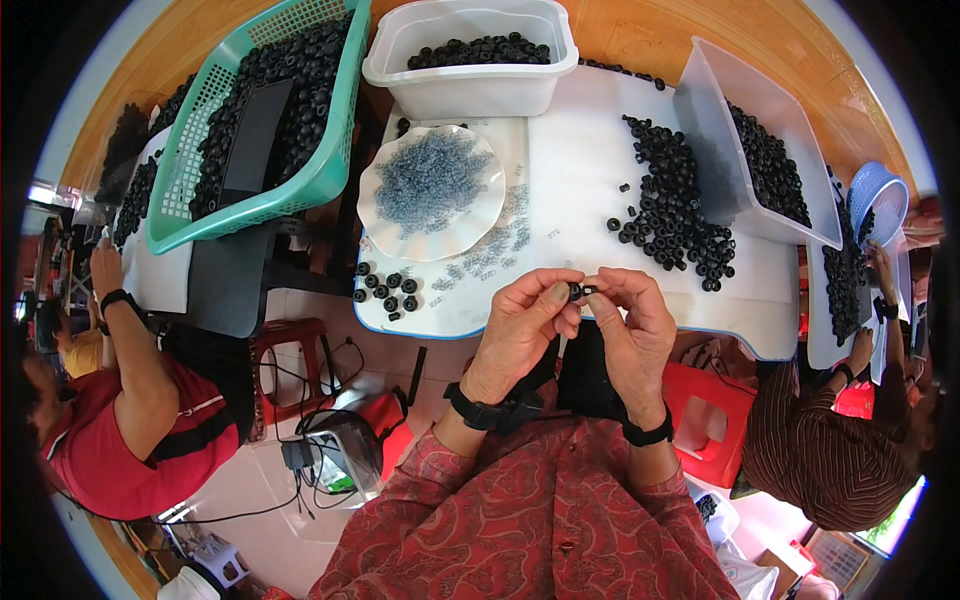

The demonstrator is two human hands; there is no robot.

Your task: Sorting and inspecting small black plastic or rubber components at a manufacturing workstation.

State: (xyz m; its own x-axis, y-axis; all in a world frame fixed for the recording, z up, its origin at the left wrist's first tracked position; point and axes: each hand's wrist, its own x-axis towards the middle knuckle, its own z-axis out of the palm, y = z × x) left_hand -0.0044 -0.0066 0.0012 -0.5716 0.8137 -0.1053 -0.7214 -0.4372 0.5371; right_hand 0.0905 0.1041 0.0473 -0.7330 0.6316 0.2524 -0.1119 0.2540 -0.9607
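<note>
Just past the table's near edge, my left hand (522, 322) pinches a small black round part (575, 291) between thumb and fingertips. My right hand (636, 325) meets it there, its thumb and fingers closed on a small black piece (590, 289) at the part's side. Whether the two pieces are joined cannot be made out. Left of my hands lies a small group of black round parts (392, 284). Behind them a white wavy-rimmed plate (375, 215) holds a heap of tiny translucent blue-grey rings (435, 180). To the right spreads a pile of black ring-shaped parts (670, 205).
A white tub (470, 88) and a clear bin (735, 200), both with black parts, stand at the back. A green basket (345, 130) full of black parts is at left. Co-workers sit left (140, 430) and right (830, 440). Red stools (705, 420) and cables (300, 450) are below.
</note>
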